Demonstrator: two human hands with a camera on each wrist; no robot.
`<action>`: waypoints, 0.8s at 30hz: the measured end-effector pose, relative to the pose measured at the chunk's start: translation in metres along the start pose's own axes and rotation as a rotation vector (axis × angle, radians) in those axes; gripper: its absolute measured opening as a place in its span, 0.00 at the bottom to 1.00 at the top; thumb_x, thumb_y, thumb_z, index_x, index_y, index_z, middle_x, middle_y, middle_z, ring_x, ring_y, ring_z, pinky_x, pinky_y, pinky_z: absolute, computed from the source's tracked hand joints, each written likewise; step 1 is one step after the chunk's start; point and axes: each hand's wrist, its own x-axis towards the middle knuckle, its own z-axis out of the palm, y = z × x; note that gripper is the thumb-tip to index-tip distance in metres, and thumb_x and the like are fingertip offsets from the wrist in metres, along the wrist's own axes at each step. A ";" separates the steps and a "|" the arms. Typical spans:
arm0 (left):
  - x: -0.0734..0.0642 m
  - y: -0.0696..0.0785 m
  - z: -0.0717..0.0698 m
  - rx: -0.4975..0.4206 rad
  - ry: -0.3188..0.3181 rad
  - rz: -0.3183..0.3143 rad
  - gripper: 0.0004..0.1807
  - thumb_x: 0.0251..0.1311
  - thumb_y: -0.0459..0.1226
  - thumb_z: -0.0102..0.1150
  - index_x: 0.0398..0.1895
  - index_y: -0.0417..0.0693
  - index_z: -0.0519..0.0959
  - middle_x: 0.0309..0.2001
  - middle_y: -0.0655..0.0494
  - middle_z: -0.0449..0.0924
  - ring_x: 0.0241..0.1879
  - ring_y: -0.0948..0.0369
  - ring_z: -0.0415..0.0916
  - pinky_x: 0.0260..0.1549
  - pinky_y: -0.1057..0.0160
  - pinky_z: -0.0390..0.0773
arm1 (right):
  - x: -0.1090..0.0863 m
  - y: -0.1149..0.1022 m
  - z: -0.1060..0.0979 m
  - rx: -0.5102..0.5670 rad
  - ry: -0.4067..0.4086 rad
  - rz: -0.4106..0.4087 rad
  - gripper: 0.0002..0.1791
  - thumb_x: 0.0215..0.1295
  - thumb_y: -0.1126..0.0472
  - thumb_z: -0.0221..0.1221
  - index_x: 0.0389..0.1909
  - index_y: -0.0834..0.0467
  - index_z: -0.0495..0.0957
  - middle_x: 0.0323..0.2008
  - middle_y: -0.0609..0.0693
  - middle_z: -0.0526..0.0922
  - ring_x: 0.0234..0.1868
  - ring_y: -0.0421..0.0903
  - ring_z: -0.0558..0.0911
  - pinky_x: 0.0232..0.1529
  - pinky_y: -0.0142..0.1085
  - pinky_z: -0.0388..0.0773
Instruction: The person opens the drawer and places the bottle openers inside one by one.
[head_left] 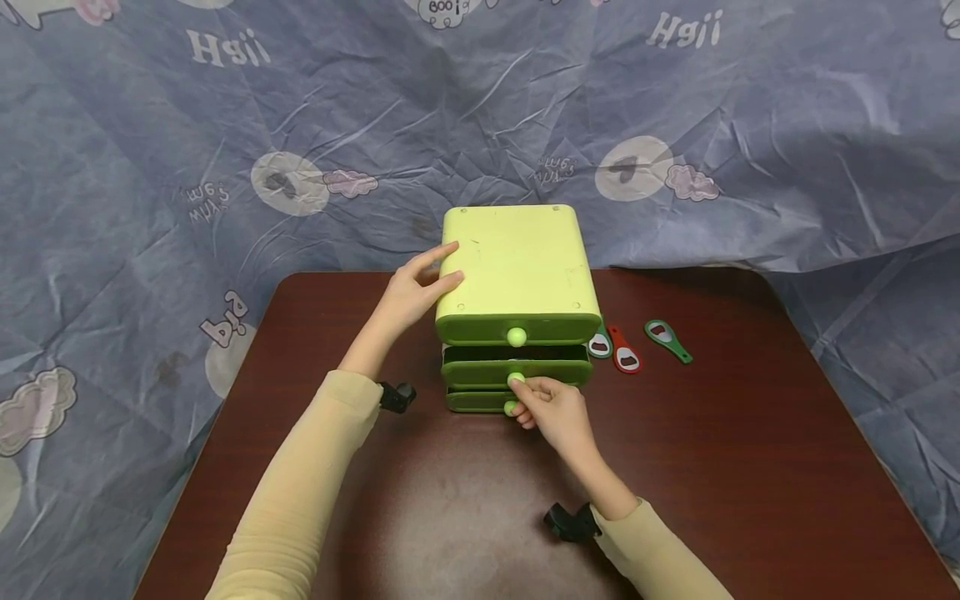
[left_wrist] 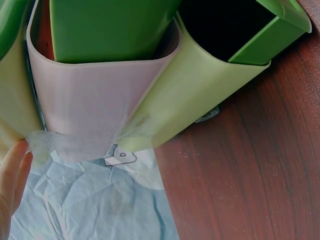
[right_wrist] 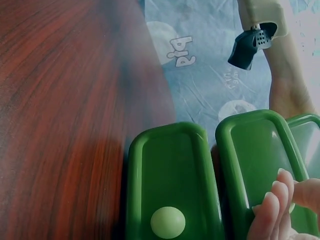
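A small drawer unit (head_left: pixel 517 258) with a pale yellow-green top and green drawer fronts stands on the table. My left hand (head_left: pixel 408 296) rests at its upper left edge, thumb and fingertips touching the top. With thumb and fingers, my right hand (head_left: pixel 558 412) pinches the round knob (head_left: pixel 516 379) of the middle drawer (head_left: pixel 476 373). That drawer is pulled partly out, a dark gap showing behind its front. Under it, the bottom drawer (head_left: pixel 468 402) also sticks out in the left wrist view. The top drawer (head_left: pixel 476 331) looks closed.
Right of the unit lie a red bottle opener (head_left: pixel 626 354) and a green bottle opener (head_left: pixel 667 340). Another green one (head_left: pixel 600 343) is partly hidden by the unit. A patterned blue-grey cloth (head_left: pixel 480 125) hangs behind the dark wooden table (head_left: pixel 712 467).
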 end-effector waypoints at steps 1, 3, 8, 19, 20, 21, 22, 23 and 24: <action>0.000 0.000 0.000 0.001 0.000 0.000 0.30 0.61 0.55 0.63 0.68 0.76 0.69 0.74 0.63 0.59 0.69 0.55 0.67 0.62 0.48 0.73 | 0.001 0.000 0.000 0.001 -0.001 0.001 0.18 0.65 0.49 0.65 0.40 0.62 0.86 0.20 0.51 0.85 0.22 0.50 0.85 0.25 0.33 0.82; 0.000 0.000 0.000 0.000 0.001 -0.001 0.30 0.61 0.55 0.63 0.68 0.76 0.70 0.74 0.63 0.59 0.69 0.55 0.67 0.62 0.48 0.73 | 0.005 0.000 0.000 0.000 -0.002 -0.001 0.19 0.65 0.49 0.65 0.40 0.62 0.86 0.19 0.50 0.85 0.22 0.52 0.85 0.25 0.33 0.82; 0.000 0.000 0.000 -0.004 0.002 0.000 0.30 0.62 0.54 0.63 0.68 0.76 0.70 0.74 0.63 0.59 0.69 0.55 0.68 0.61 0.48 0.74 | 0.015 0.000 0.000 -0.012 -0.011 -0.005 0.20 0.65 0.48 0.64 0.41 0.63 0.85 0.19 0.48 0.84 0.22 0.49 0.85 0.25 0.32 0.82; -0.001 0.001 0.000 -0.010 -0.002 -0.003 0.30 0.61 0.54 0.63 0.68 0.76 0.70 0.74 0.63 0.59 0.69 0.55 0.67 0.61 0.48 0.73 | 0.028 0.003 -0.001 0.000 -0.052 0.032 0.24 0.65 0.45 0.64 0.43 0.64 0.85 0.21 0.48 0.85 0.22 0.43 0.84 0.28 0.34 0.83; -0.001 0.001 0.000 -0.009 -0.001 -0.004 0.30 0.61 0.54 0.63 0.68 0.76 0.70 0.74 0.64 0.59 0.69 0.55 0.67 0.61 0.48 0.73 | 0.028 0.004 -0.001 0.003 -0.056 0.037 0.24 0.65 0.45 0.64 0.43 0.64 0.85 0.21 0.48 0.85 0.22 0.43 0.84 0.28 0.34 0.83; -0.001 0.002 0.000 -0.010 -0.001 -0.006 0.30 0.61 0.54 0.63 0.68 0.76 0.70 0.74 0.64 0.59 0.69 0.56 0.67 0.61 0.48 0.74 | 0.028 0.004 -0.001 0.005 -0.060 0.043 0.23 0.65 0.46 0.64 0.43 0.64 0.85 0.21 0.48 0.85 0.22 0.43 0.84 0.28 0.33 0.83; -0.001 0.002 0.000 -0.008 0.000 -0.007 0.30 0.61 0.54 0.63 0.68 0.76 0.70 0.74 0.64 0.59 0.69 0.56 0.67 0.61 0.48 0.74 | 0.029 0.004 -0.001 0.007 -0.064 0.048 0.23 0.65 0.46 0.64 0.44 0.64 0.85 0.21 0.48 0.85 0.22 0.43 0.84 0.28 0.33 0.83; -0.001 0.002 0.000 -0.008 0.000 -0.009 0.30 0.61 0.55 0.63 0.68 0.77 0.70 0.74 0.64 0.59 0.69 0.56 0.67 0.61 0.48 0.74 | 0.029 0.004 -0.001 0.009 -0.068 0.053 0.23 0.65 0.46 0.64 0.44 0.64 0.84 0.21 0.48 0.85 0.22 0.43 0.84 0.28 0.33 0.83; -0.001 0.002 0.000 -0.008 -0.001 -0.010 0.30 0.61 0.55 0.63 0.67 0.77 0.70 0.74 0.64 0.59 0.69 0.56 0.67 0.61 0.48 0.74 | 0.029 0.004 -0.001 0.009 -0.073 0.058 0.23 0.65 0.46 0.64 0.44 0.64 0.84 0.21 0.48 0.85 0.23 0.43 0.84 0.28 0.33 0.83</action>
